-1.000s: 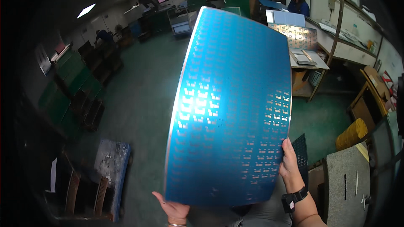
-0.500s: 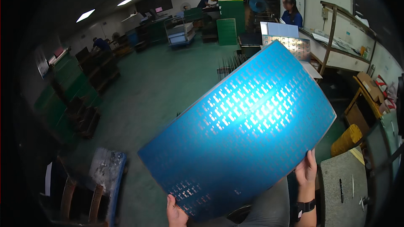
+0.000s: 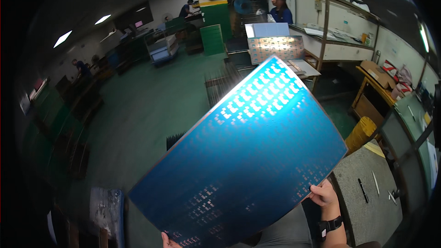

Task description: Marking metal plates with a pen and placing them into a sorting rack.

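A large rectangular blue circuit-board panel, with rows of small copper-coloured patterns, is held tilted in front of me. My left hand pinches its lower-left edge; only the thumb and a bit of the hand show. My right hand, with a black band on the wrist, grips the lower-right edge, thumb on the front face. The fingers behind the panel are hidden. Bright light glares off the upper corner.
To the right, a grey worktop bears a black pen and slim white tools. A yellow bag-like thing stands beyond it. Ahead are a rack of thin upright rods and a copper-patterned panel. Co-workers are farther back.
The room has shifted left in view. The panel has moved left and slightly down, its glare now nearer the upper corner. My right thumb now lies over the panel's face.
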The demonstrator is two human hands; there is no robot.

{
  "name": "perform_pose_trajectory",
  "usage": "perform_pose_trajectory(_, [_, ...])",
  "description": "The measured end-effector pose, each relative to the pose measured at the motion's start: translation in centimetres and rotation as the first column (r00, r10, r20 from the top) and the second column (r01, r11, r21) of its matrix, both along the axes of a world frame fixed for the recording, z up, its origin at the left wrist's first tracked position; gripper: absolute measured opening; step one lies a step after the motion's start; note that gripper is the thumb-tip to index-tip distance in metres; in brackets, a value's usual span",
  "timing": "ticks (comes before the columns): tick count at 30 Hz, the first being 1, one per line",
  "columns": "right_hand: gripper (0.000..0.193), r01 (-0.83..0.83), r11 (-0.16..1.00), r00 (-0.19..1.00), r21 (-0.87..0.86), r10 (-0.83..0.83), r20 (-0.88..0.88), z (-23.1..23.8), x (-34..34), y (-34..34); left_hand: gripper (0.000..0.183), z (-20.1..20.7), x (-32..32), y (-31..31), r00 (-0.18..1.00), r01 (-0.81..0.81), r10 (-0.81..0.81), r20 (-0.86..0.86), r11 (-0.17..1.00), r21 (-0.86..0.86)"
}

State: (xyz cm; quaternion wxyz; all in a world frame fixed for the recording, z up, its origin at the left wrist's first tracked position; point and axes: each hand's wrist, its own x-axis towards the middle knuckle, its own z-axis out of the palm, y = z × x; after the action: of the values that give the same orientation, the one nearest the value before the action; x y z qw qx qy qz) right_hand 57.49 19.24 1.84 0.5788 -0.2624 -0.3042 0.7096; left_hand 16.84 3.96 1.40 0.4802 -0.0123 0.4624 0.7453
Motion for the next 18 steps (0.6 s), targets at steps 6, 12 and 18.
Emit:
perform_pose_trajectory(6, [0.047, -0.068, 0.997, 0.932, -0.041, 0.078, 0.353, 1.8, -1.0, -0.6, 0.039, 0.6, 0.0, -1.0, 0.997, -0.003, -0.007, -0.079, 0.993, -0.121])
perform_pose_trajectory(12, [0.043, -0.182, 0.980, 0.855, 0.079, 0.118, 0.505, 2.6, -1.8, -0.2, 0.044, -0.2, 0.2, -1.3, 0.982, 0.018, -0.057, -0.182, 0.978, -0.206])
perform_pose_trajectory(18, [0.045, -0.222, 0.975, 0.819, 0.030, 0.170, 0.548, 2.2, -1.6, -0.1, 0.043, -2.1, -0.2, -1.7, 0.969, 0.032, -0.082, -0.233, 0.977, -0.212])
